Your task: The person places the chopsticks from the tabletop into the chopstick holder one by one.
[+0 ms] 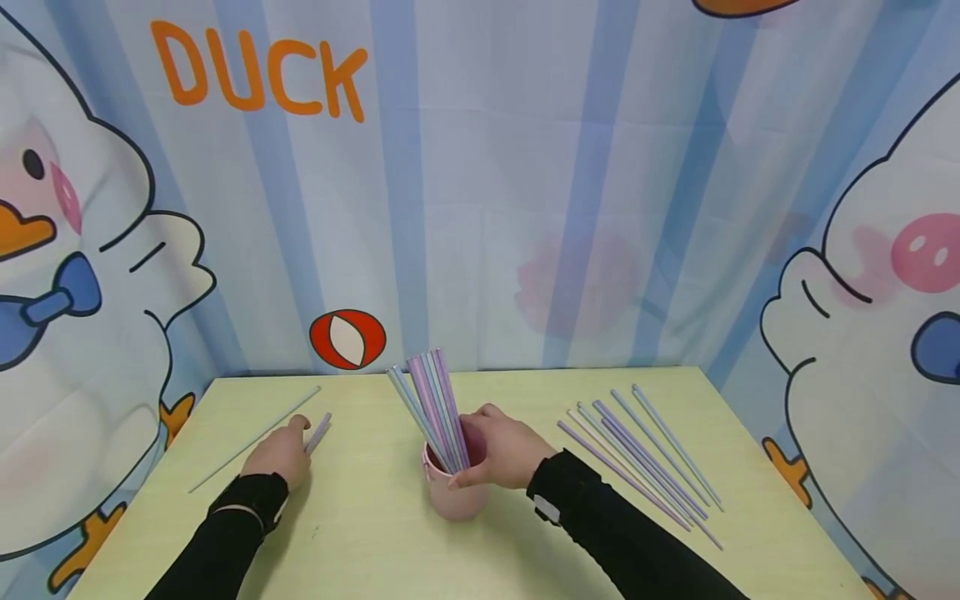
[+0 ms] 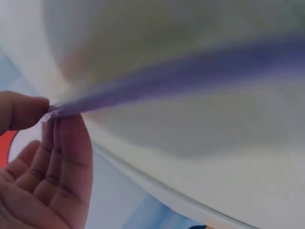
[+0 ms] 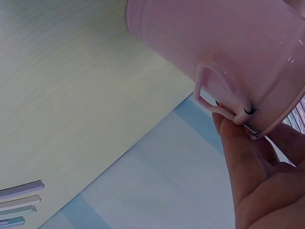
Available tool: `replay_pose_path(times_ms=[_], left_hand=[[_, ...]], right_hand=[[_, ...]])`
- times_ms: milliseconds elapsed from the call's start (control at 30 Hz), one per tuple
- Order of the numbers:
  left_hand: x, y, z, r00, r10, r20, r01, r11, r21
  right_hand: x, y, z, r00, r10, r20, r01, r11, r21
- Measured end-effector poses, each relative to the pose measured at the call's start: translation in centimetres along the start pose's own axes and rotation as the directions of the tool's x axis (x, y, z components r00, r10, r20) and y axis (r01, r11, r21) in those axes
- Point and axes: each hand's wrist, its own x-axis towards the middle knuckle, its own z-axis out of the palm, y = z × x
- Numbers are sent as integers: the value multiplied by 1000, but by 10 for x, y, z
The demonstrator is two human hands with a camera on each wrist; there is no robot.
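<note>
The glossy pink cup with a small loop handle (image 1: 456, 502) stood well to the right of the left hand (image 1: 277, 454), a little nearer the person, and the relation that counted lay across that gap. The left hand pinched a slim, straight purple stick (image 1: 318, 433) between thumb and fingertips; its visible end pointed away from the person and slightly right, so its long axis ran past the cup rather than toward its mouth.

The right hand (image 1: 506, 450) was the nearer one, its thumb and fingers gripping the cup's rim from the right. Inside stood a bundle of slim purple and pale blue sticks (image 1: 438, 408), leaning left and away. Whether the cup itself tilted was hard to tell.

Just outside the left hand lay a single slim, pale greenish stick (image 1: 232, 457), slanting away and rightward, its near end close to the left edge of the pale yellow wood-grain surface (image 1: 360, 517). Beyond the right hand, loose purple and pale sticks (image 1: 648, 463) slanted the opposite way. The surface's far edge ran behind the cup, against the printed blue-and-white curtain (image 1: 487, 167); the stretch between left hand and cup offered room for moving sideways.
</note>
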Motion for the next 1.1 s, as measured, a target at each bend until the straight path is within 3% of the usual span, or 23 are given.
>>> replay_pose_path(times_ms=[300, 700, 933, 1100], left_hand=[[7, 14, -25, 999, -1, -47, -6, 988, -153], [5, 37, -64, 995, 5, -104, -38, 948, -316], [1, 59, -84, 981, -61, -186, -33, 884, -466], [-5, 80, -96, 961, -71, -266, -89, 834, -545]], right_hand=[[0, -2, -2, 1000, -4, 1, 4, 1000, -9], [1, 0, 0, 1000, -1, -5, 1, 1000, -11], [0, 2, 1, 1000, 2, -10, -2, 1000, 1], [0, 1, 1, 1000, -1, -8, 1, 1000, 0]])
